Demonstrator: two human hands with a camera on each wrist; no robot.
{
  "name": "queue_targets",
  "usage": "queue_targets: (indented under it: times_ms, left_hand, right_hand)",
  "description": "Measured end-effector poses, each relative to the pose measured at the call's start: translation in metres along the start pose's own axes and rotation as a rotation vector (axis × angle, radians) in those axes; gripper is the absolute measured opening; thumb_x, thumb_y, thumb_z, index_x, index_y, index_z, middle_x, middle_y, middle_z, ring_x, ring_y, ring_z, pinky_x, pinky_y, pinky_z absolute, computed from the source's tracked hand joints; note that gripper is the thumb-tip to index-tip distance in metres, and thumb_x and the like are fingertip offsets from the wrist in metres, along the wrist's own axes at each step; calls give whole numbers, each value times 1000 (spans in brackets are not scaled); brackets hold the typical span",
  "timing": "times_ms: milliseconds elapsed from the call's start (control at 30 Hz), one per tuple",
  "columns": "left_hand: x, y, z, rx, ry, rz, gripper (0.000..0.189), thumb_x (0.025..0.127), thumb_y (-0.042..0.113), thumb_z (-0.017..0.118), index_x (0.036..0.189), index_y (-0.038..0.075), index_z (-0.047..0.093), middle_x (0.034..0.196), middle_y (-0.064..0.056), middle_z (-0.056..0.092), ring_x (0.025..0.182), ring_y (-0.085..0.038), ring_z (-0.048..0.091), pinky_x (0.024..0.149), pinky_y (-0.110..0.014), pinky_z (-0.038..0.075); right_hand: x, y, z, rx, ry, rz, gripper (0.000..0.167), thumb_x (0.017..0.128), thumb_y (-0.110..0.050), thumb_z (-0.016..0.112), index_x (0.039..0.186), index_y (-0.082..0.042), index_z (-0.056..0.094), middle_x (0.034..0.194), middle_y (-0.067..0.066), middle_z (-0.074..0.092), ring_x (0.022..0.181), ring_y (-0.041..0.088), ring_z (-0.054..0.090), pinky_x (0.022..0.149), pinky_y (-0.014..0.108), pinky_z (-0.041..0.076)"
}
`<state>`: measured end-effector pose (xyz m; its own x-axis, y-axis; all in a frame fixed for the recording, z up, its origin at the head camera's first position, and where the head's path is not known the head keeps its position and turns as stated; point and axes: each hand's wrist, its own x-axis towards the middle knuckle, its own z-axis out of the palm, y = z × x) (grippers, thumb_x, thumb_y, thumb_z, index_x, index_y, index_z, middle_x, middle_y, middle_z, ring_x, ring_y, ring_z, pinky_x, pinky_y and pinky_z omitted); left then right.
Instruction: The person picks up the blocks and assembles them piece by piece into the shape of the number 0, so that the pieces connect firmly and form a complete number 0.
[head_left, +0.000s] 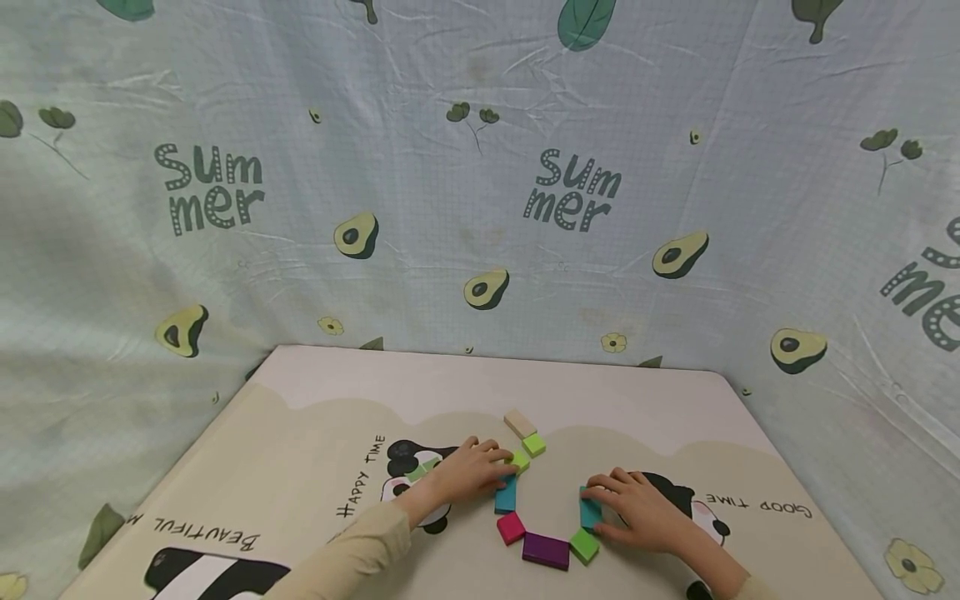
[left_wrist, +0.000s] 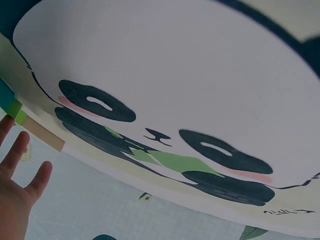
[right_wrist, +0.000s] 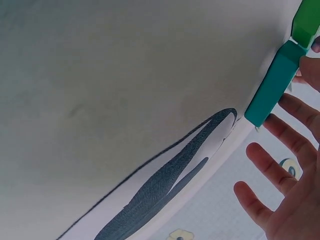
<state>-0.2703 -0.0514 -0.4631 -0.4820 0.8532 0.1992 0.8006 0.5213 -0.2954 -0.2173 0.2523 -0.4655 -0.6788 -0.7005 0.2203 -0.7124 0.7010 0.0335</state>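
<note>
My left hand (head_left: 474, 469) reaches in from the left, fingertips at a lime-green block (head_left: 519, 461) and thumb by a blue block (head_left: 506, 495) just below it. In the left wrist view its spread fingers (left_wrist: 16, 152) show, while the thumb is out of frame. My right hand (head_left: 637, 510) rests along the right side of a teal block (head_left: 590, 509); in the right wrist view thumb and fingertips touch that side of the block (right_wrist: 272, 85), with the other fingers spread out. A green block (head_left: 584, 546) adjoins its near end.
The curved row continues with a purple block (head_left: 546, 551), a red block (head_left: 511, 527), another lime block (head_left: 534, 444) and a plain wood block (head_left: 520, 423). They lie on a panda-print table (head_left: 322, 467). A printed curtain (head_left: 420, 167) hangs behind it.
</note>
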Motion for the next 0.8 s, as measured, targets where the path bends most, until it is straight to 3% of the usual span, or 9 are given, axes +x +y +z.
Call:
queue_targets:
  times_ms: [800]
  left_hand:
    - [1, 2, -8, -13, -46, -23, 29, 89, 36, 50, 115, 26, 56, 118, 6, 58, 106, -13, 51, 86, -35, 43]
  right_hand:
    - [0, -1, 0, 19, 15, 23, 37, 82, -49, 56, 112, -28, 56, 111, -11, 53, 96, 9, 45, 77, 40, 40]
